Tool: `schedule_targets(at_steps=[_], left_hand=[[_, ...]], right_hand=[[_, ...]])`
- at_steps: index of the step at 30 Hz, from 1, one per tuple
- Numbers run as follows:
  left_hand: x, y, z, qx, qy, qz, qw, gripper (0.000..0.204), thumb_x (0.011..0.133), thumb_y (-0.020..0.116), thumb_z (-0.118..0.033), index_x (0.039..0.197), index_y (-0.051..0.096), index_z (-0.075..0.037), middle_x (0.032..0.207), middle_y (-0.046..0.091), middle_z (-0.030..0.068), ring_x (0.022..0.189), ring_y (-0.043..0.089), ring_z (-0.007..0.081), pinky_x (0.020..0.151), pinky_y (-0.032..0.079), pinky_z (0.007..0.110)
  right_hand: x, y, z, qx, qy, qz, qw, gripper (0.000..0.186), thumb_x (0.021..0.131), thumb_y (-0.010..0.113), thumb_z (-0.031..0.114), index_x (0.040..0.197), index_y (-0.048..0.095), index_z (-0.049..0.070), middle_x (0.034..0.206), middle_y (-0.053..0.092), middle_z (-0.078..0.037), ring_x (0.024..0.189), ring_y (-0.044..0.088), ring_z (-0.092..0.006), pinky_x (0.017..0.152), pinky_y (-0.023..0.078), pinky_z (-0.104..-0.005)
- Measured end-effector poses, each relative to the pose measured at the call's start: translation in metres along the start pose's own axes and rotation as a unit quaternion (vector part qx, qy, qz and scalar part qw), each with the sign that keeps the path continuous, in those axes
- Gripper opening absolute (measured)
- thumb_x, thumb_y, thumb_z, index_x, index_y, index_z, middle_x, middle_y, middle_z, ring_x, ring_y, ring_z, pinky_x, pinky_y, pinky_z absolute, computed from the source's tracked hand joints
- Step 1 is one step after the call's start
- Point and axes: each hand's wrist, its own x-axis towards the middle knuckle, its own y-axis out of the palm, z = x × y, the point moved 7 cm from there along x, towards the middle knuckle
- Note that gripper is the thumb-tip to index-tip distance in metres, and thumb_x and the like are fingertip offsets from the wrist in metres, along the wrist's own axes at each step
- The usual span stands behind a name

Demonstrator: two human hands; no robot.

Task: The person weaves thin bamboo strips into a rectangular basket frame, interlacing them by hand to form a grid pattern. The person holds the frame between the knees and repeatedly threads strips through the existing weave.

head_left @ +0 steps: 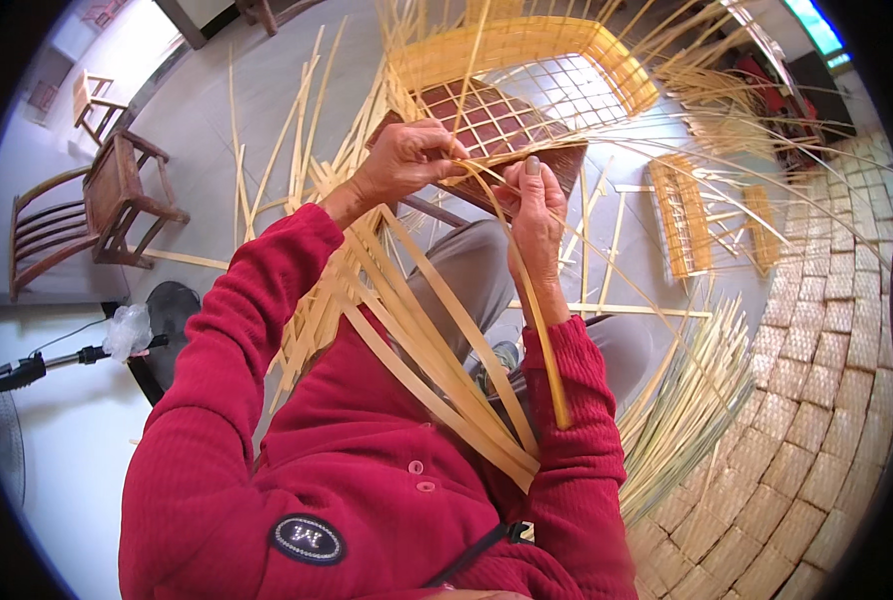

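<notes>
My left hand point(404, 160) pinches thin bamboo strips at the near edge of a half-woven lattice panel point(487, 120) that rests on a dark wooden board point(557, 160) over my knees. My right hand point(535, 205) grips a long flat bamboo strip point(542, 320) that runs down past my red sleeve. Wider bamboo strips point(417, 330) fan across my lap from the weave toward my waist. Both hands meet at the same edge of the weave, almost touching.
A finished woven basket frame point(527, 45) lies beyond the board. Two more lattice pieces point(682, 215) sit on the grey floor at the right. Thin strips are bundled at lower right point(692, 400), beside a woven mat point(827, 380). Wooden chairs point(97, 200) stand left, with a fan point(7, 400).
</notes>
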Motion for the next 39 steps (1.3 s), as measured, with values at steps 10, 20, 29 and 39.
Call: schedule_targets(at_steps=[10,20,29,39], left_hand=[[0.001,0.006,0.009,-0.039,-0.034,0.007,0.999,0.015,0.087,0.08,-0.009,0.099,0.075,-0.002,0.084,0.062,0.0001,0.072,0.062,0.006,0.063,0.049,0.021],[-0.003,0.006,0.009,-0.011,-0.015,-0.034,0.999,0.012,0.092,0.076,-0.012,0.095,0.075,-0.001,0.079,0.059,0.0019,0.07,0.058,0.0096,0.06,0.047,0.026],[0.004,-0.007,0.013,0.005,-0.067,0.019,0.998,0.013,0.088,0.08,-0.012,0.091,0.074,0.0,0.077,0.062,0.0025,0.07,0.059,0.008,0.062,0.049,0.025],[0.024,-0.025,0.011,0.053,-0.123,0.118,0.984,0.02,0.082,0.084,-0.015,0.077,0.07,-0.001,0.067,0.062,0.003,0.063,0.055,0.0086,0.058,0.045,0.029]], right_hand=[[0.007,-0.021,0.037,-0.4,-0.231,-0.088,0.882,0.033,0.086,0.073,0.023,0.119,0.069,0.017,0.11,0.054,-0.01,0.105,0.054,-0.0295,0.095,0.044,-0.0407],[0.034,-0.032,-0.007,0.033,-0.092,-0.089,0.991,0.012,0.105,0.054,0.017,0.106,0.058,0.005,0.099,0.057,-0.002,0.091,0.052,-0.0094,0.084,0.043,-0.0241],[0.033,-0.021,-0.003,-0.037,-0.055,-0.013,0.998,0.034,0.098,0.068,0.026,0.12,0.057,0.002,0.116,0.059,-0.006,0.106,0.055,-0.0134,0.098,0.044,-0.0276],[0.031,-0.02,0.001,0.018,-0.04,0.065,0.997,0.064,0.088,0.084,0.03,0.132,0.046,0.002,0.129,0.053,-0.009,0.122,0.053,-0.0192,0.107,0.044,-0.0317]])
